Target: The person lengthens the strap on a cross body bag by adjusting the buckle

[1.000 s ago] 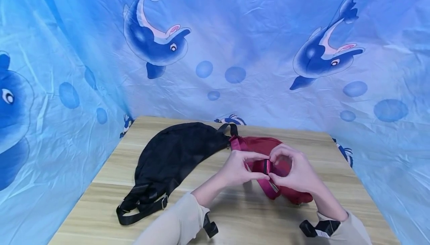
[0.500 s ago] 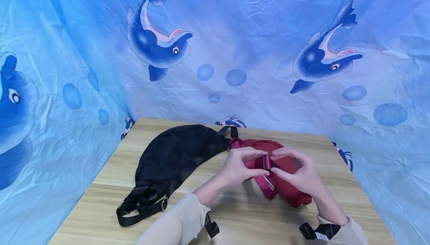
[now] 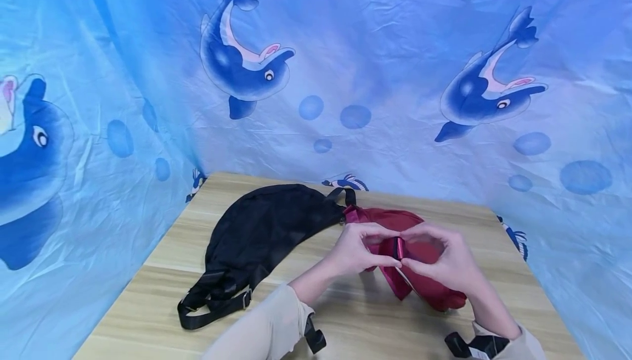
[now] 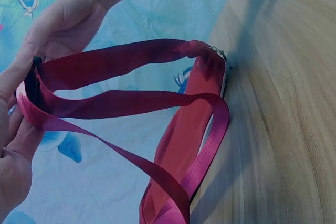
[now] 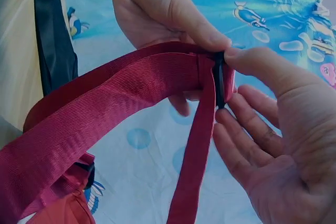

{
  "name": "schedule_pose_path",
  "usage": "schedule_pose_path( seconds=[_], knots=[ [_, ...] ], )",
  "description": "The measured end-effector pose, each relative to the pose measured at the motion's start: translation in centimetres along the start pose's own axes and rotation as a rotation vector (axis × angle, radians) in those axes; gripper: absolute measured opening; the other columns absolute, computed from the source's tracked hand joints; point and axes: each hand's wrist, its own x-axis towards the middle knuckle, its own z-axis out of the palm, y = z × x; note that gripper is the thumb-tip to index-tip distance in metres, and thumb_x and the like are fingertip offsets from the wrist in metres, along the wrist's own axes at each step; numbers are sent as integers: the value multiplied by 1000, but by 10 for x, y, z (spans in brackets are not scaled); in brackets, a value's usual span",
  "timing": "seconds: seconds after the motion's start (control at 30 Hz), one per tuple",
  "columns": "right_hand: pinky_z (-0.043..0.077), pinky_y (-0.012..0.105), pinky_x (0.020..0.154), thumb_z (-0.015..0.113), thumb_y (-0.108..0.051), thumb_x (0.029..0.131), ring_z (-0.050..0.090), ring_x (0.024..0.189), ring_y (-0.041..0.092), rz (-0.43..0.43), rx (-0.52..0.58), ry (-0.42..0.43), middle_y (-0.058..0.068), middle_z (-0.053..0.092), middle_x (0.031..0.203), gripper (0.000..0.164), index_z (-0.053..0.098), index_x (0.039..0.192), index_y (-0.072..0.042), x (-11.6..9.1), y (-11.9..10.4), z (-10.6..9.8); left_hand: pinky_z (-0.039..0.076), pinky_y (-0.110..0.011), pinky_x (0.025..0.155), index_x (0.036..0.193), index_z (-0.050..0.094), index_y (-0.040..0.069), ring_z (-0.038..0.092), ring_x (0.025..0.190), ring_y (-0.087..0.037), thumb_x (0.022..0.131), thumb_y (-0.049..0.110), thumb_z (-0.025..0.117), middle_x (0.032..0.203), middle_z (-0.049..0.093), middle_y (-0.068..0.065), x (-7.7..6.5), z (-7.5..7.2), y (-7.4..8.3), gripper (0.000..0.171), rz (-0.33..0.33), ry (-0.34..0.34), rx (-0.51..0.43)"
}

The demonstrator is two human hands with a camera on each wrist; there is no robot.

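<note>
Since the right hand (image 3: 455, 261) came closer to the buckle (image 5: 220, 85), I see it pinching there, opposite the left hand (image 3: 353, 249), also pinching; the strap (image 5: 121, 85) seems better controlled.

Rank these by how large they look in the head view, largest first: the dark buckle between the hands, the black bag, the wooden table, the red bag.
1. Wooden table
2. Black bag
3. Red bag, partly covered, but its visible area is clearly smaller than the black one's
4. Dark buckle, easily the smallest
</note>
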Motion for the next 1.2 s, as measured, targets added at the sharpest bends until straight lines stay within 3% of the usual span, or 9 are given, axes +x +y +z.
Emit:
schedule_pose_path(
  seconds=[0.13, 0.27, 0.37, 0.5, 0.63, 0.87, 0.93, 1.07, 1.2],
  knots=[
    [58, 16, 87, 88, 21, 67, 69, 97, 12, 0, 72, -7, 3, 73, 109, 57, 70, 115, -3, -6, 1, -4, 62, -28, 98, 130, 75, 1, 77, 113, -10, 81, 0, 91, 124, 79, -15, 2, 7, -1, 51, 17, -38, 57],
    [56, 19, 89, 70, 37, 66, 65, 100, 14, -87, 325, 23, 7, 69, 116, 57, 62, 118, 14, -13, 7, -6, 62, -24, 95, 131, 76, 9, 74, 109, 3, 85, 12, 91, 123, 81, -4, 4, 14, -3, 49, -7, -55, 141],
    [55, 22, 96, 57, 43, 66, 66, 108, 17, -182, 484, 31, 14, 68, 125, 59, 53, 123, 26, -11, 13, -4, 61, -21, 92, 132, 76, 10, 73, 106, 5, 85, 14, 91, 121, 81, -2, 4, 14, -4, 49, -15, -34, 169],
    [54, 19, 102, 64, 42, 66, 66, 120, 17, -189, 412, 70, 16, 69, 131, 62, 57, 126, 25, -5, 15, 2, 59, -20, 96, 132, 75, 9, 72, 111, 1, 86, 13, 91, 124, 80, -5, 2, 10, -5, 49, 2, 11, 208],
    [56, 17, 102, 74, 38, 65, 71, 119, 15, -156, 290, 133, 13, 76, 124, 57, 68, 119, 19, 1, 12, 7, 58, -23, 102, 134, 75, 10, 71, 117, -1, 87, 14, 90, 130, 78, -7, 2, 7, -7, 50, -6, 36, 202],
    [62, 23, 93, 64, 40, 75, 76, 113, 19, -188, 504, 251, 18, 76, 124, 45, 61, 118, 28, 4, 8, 10, 58, -19, 98, 136, 74, 16, 70, 116, -1, 89, 19, 88, 134, 76, -3, 2, 6, -9, 49, -84, 40, 203],
    [64, 23, 88, 65, 39, 75, 76, 110, 18, -143, 468, 229, 16, 76, 125, 49, 59, 122, 26, 4, 7, 10, 58, -19, 98, 137, 74, 15, 70, 117, -2, 90, 19, 88, 135, 76, -3, 2, 6, -9, 49, -84, 38, 201],
    [64, 20, 71, 74, 33, 74, 77, 94, 8, -40, 274, 199, 3, 78, 118, 50, 67, 120, 16, 4, 5, 12, 56, -19, 103, 137, 73, 12, 71, 122, -6, 90, 18, 88, 136, 75, -5, 3, 8, -8, 50, -57, 34, 212],
    [64, 19, 73, 71, 34, 76, 78, 93, 9, -46, 305, 273, 4, 81, 114, 45, 68, 117, 17, 5, 3, 10, 56, -19, 103, 138, 73, 13, 71, 122, -5, 91, 22, 87, 136, 75, -2, 4, 9, -10, 50, -59, 27, 238]
  ],
)
